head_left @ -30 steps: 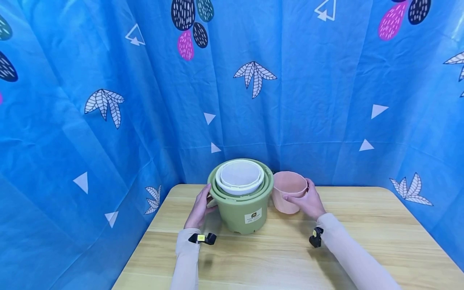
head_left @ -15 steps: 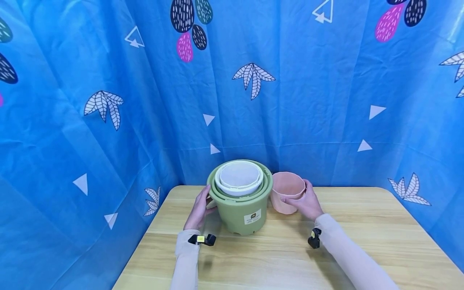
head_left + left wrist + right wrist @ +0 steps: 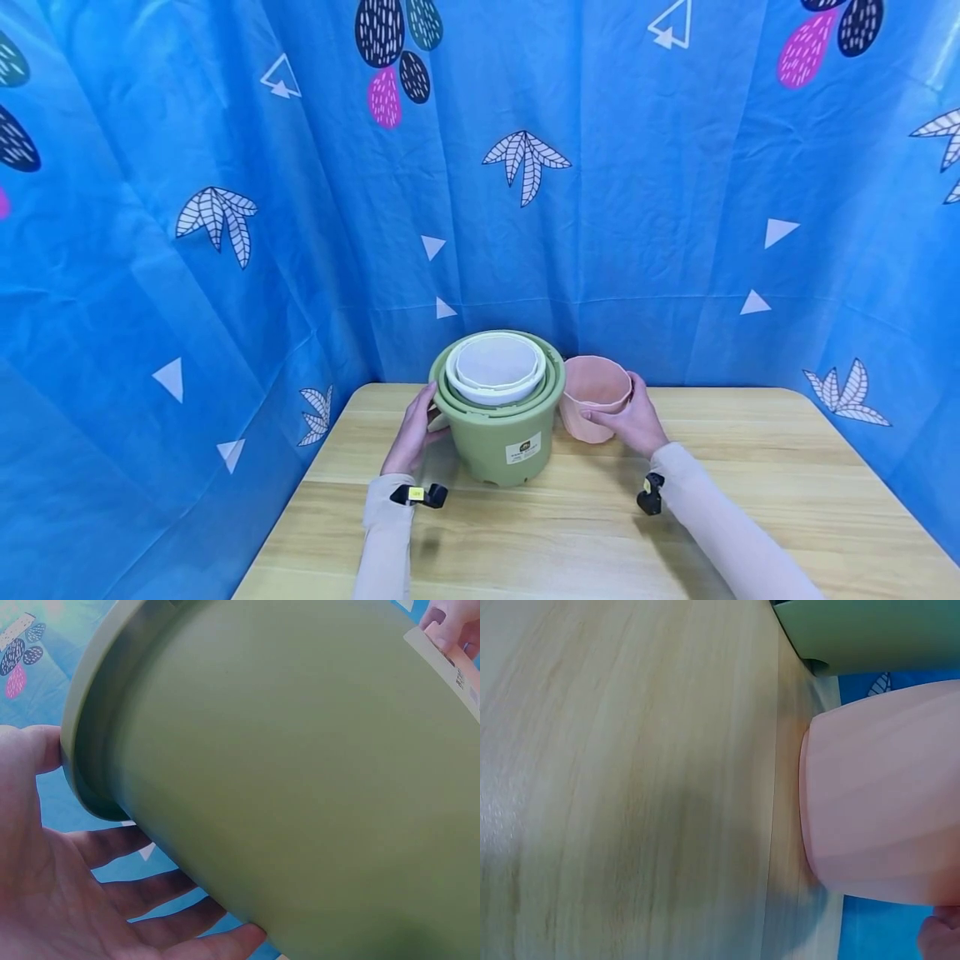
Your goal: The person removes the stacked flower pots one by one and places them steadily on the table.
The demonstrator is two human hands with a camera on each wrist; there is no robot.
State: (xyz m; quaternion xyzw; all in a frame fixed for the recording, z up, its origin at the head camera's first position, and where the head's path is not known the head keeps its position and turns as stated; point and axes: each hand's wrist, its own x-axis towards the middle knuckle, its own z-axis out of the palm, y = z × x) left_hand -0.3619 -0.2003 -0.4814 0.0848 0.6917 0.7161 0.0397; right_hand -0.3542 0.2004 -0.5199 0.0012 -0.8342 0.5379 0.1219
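Observation:
A large green flower pot (image 3: 480, 446) stands upright on the table, with another green rim and a white pot (image 3: 495, 397) nested inside it. My left hand (image 3: 408, 429) touches the green pot's left side. In the left wrist view, one digit meets the rim and the fairly straight fingers (image 3: 176, 921) lie along the wall below it. To the right, my right hand (image 3: 633, 417) grips a pink pot (image 3: 585, 423) near its rim, thumb on the front and fingers round the far right side. Only a fingertip shows in the right wrist view, beside the pink pot's wall.
The wooden table (image 3: 540, 542) stretches in front of the pots and to the right. A blue patterned curtain (image 3: 637, 250) hangs right behind them and along both sides. The pink pot stands close against the green pot. A white label (image 3: 522, 448) is stuck on the green pot.
The pink pot and my right hand have shifted slightly left toward the green pot. My left hand stays at the green pot's side.

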